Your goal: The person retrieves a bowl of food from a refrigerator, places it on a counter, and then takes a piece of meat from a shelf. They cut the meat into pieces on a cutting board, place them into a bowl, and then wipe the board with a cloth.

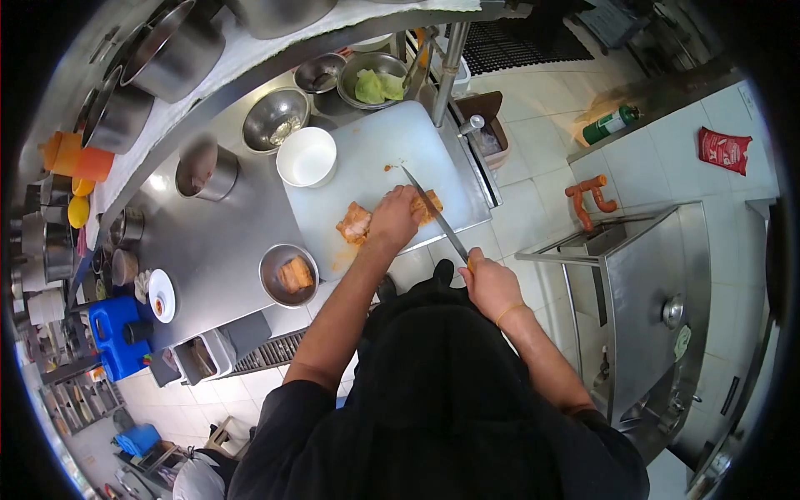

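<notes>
Presently, the right hand [495, 290] is closed around the handle of 1 knife [451, 234]. Its long blade points forward and to the left, across the meat piece [437, 200] on the cutting board [417, 137]. The left hand [395, 222] is nearer, bent against this piece's left side; whether it grips or only presses, I cannot tell.

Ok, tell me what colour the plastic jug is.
The jug is blue, as the head view shows.
</notes>
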`<action>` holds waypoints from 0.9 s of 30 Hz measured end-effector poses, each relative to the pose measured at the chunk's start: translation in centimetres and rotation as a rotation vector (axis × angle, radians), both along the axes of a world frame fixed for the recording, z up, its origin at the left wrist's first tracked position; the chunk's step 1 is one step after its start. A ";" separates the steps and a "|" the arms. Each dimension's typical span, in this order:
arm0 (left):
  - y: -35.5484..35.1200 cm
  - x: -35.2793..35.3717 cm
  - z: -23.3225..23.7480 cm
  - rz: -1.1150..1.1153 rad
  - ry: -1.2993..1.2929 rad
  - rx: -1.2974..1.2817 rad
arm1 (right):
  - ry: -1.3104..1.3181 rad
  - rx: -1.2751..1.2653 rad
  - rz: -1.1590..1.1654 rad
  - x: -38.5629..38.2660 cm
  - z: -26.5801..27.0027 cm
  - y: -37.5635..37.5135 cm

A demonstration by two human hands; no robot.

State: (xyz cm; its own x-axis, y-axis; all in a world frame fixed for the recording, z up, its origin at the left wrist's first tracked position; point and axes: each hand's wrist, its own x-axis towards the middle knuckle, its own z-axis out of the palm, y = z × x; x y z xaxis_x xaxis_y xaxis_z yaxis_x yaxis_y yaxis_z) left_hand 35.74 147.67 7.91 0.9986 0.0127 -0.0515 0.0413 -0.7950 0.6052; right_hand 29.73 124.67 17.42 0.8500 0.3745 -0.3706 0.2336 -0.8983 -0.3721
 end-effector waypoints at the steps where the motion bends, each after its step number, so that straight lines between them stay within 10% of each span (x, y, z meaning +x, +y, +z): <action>1: 0.1 0.1 -0.2 -0.011 -0.009 0.010 | 0.022 -0.040 0.014 -0.2 0.8 0.0; 18: 0.5 0.4 -0.6 0.004 0.010 -0.069 | 0.083 -0.169 0.058 -1.6 4.2 0.3; 27: 0.6 0.3 -0.8 0.017 0.032 -0.062 | 0.034 -0.034 -0.034 3.5 -7.9 4.8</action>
